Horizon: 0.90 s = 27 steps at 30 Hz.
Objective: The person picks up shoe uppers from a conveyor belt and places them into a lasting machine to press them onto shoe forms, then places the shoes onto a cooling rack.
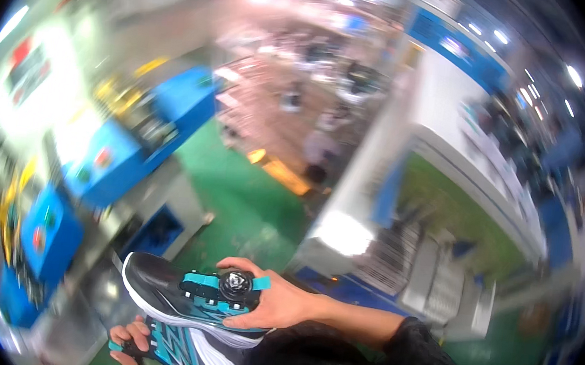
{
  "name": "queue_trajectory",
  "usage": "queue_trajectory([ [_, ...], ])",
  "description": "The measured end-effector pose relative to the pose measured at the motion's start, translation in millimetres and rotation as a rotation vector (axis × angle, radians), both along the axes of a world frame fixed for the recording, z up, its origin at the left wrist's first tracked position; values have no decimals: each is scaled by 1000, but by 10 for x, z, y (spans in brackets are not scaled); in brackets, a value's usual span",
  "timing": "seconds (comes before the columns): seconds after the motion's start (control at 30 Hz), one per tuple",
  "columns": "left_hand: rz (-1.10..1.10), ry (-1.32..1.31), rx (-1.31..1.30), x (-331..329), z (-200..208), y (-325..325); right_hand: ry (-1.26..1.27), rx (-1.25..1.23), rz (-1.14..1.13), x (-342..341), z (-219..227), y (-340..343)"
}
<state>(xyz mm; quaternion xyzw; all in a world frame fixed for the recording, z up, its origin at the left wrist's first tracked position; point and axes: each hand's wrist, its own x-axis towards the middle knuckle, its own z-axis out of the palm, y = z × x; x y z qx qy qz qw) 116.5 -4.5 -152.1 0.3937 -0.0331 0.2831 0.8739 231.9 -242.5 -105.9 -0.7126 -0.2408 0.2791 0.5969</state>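
Observation:
Two sports shoes, black with teal trim and white soles, are held low in front of me. My right hand (284, 307) is closed round the upper shoe (159, 284), near the round black dial (235, 285) and teal strap on its top. That shoe's toe points left. Just below, my left hand (132, 341) has its fingers wrapped on the strap side of the lower shoe (184, 355). The two shoes overlap, and the back end of the lower one runs out of the picture at the bottom.
To the left stand blue-topped machines (108, 158) with round buttons. A long white machine (453, 120) with a grille opening (398, 252) runs along the right. Between them lies a green floor (247, 213) with a yellow object (279, 172). The far background is blurred.

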Motion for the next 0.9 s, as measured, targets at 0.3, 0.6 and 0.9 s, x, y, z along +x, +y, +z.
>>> queue_trajectory([
  [0.3, -1228, 99, 34, 1385, 435, -3564, 94, -115, -1511, -1953, 25, -3893],
  [0.6, -801, -378, 1095, 1963, 66, -5406, -566, -694, -1866, -1202, -360, -4634],
  [0.9, -229, 142, 785, -2, 339, -2108, -442, 155, -616, -1040, 110, -968],
])
